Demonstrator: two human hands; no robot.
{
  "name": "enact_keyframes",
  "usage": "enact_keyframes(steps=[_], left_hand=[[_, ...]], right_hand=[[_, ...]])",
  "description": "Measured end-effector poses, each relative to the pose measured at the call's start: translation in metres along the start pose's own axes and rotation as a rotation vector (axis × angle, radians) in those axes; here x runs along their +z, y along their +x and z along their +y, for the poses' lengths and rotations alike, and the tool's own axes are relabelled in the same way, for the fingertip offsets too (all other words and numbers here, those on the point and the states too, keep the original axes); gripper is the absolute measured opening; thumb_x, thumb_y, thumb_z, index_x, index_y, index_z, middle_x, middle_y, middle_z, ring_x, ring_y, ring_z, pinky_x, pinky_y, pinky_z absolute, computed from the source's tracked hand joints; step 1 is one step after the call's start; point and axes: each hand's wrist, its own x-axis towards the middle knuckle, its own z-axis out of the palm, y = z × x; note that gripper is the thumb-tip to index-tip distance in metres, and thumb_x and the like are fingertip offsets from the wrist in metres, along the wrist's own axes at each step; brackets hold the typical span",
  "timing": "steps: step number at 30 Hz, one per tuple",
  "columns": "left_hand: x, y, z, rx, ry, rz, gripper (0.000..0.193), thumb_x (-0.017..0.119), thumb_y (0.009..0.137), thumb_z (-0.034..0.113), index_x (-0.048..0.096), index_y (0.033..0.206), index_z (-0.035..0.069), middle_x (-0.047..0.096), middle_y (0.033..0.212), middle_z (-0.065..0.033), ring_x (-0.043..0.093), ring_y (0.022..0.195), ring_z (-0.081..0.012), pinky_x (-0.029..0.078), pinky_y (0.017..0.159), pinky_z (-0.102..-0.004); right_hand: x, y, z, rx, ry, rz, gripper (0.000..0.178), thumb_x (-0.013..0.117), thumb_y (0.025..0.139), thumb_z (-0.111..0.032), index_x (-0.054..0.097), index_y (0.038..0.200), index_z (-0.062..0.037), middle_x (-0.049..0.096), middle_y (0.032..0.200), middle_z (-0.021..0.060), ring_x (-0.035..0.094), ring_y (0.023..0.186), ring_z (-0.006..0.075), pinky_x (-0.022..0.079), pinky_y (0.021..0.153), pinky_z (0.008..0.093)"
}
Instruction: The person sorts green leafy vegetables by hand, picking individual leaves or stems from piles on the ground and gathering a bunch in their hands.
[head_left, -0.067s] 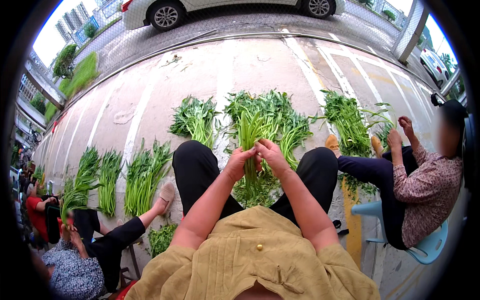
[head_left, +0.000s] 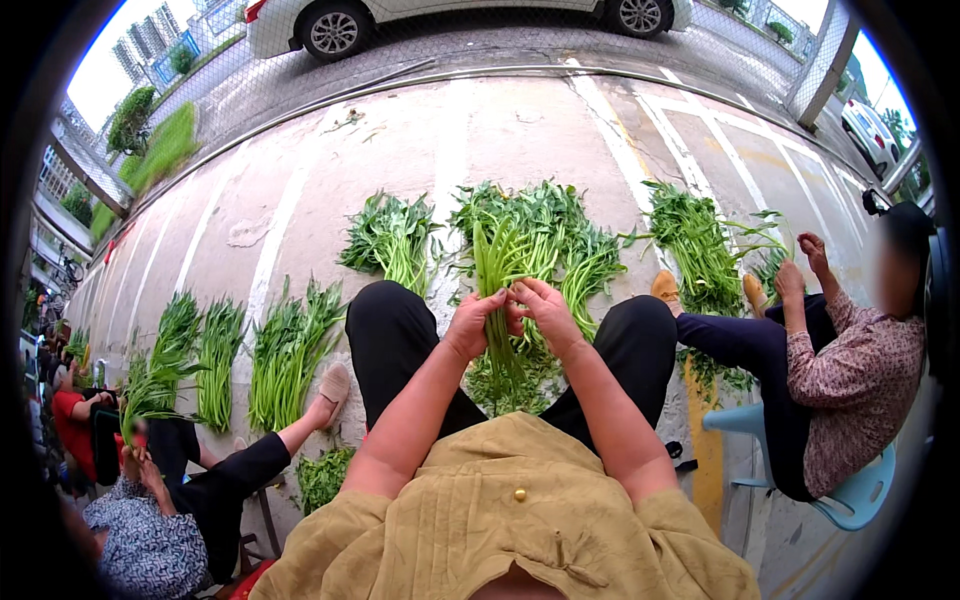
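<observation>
Between my knees my left hand (head_left: pixel 474 325) is closed round a bunch of water spinach (head_left: pixel 495 262), its pale cut stems pointing up and away from me and its leafy end hanging below. My right hand (head_left: pixel 546 312) is at the bunch's right side, thumb and fingers pinched together close to the left thumb. Whatever lies between those right fingertips is too small to make out. Loose trimmed leaves (head_left: pixel 505 382) lie on the ground beneath my hands. Just beyond them is a wide pile of water spinach (head_left: pixel 540 225).
A smaller bunch (head_left: pixel 388 240) lies left of the pile; more bunches (head_left: pixel 285 360) lie farther left. On the right, a person (head_left: pixel 850 370) on a blue plastic stool (head_left: pixel 865 485) handles greens beside another heap (head_left: pixel 692 250). At lower left another seated person (head_left: pixel 150 535) holds greens.
My right fingertips have shifted slightly at the side of the bunch, and the stem tops have tilted a little to the left. My left hand keeps its grip.
</observation>
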Motion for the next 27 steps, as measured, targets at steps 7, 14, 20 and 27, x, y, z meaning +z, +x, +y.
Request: enact_keyframes(steps=[7, 14, 20, 27], left_hand=[[0.000, -0.003, 0.020, 0.057, -0.209, -0.007, 0.033, 0.046, 0.089, 0.023, 0.044, 0.116, 0.004, 0.060, 0.100, -0.0167, 0.057, 0.096, -0.0325, 0.046, 0.085, -0.0451], [0.005, -0.003, 0.022, 0.074, -0.247, -0.005, 0.031, 0.045, 0.089, 0.022, 0.045, 0.115, 0.004, 0.058, 0.104, -0.0181, 0.056, 0.098, -0.0337, 0.045, 0.087, -0.0454], [0.010, -0.002, 0.022, 0.111, -0.265, 0.060, 0.029, 0.044, 0.090, 0.021, 0.046, 0.114, 0.005, 0.059, 0.099, -0.0159, 0.056, 0.097, -0.0323, 0.045, 0.084, -0.0490], [-0.001, -0.001, 0.019, 0.130, -0.198, 0.112, 0.026, 0.048, 0.088, 0.016, 0.050, 0.112, 0.006, 0.057, 0.080, -0.0068, 0.059, 0.083, -0.0255, 0.050, 0.074, -0.0483]], right_hand=[[-0.004, -0.015, 0.001, -0.037, 0.014, 0.091, 0.019, 0.061, 0.080, -0.016, 0.060, 0.094, -0.0026, 0.062, 0.083, 0.0006, 0.055, 0.074, 0.0068, 0.042, 0.065, 0.0203], [0.004, -0.020, -0.001, -0.267, -0.125, 0.130, 0.014, 0.062, 0.079, -0.010, 0.060, 0.091, -0.0023, 0.061, 0.082, 0.0003, 0.054, 0.070, 0.0053, 0.044, 0.065, 0.0197], [-0.005, -0.023, 0.003, -0.312, -0.174, 0.189, 0.012, 0.062, 0.079, -0.011, 0.060, 0.089, -0.0037, 0.060, 0.079, -0.0004, 0.054, 0.070, 0.0052, 0.044, 0.063, 0.0201], [0.006, -0.032, -0.012, -0.500, -0.475, 0.139, 0.006, 0.064, 0.075, -0.008, 0.064, 0.079, -0.0038, 0.055, 0.073, 0.0013, 0.055, 0.069, 0.0106, 0.044, 0.063, 0.0229]])
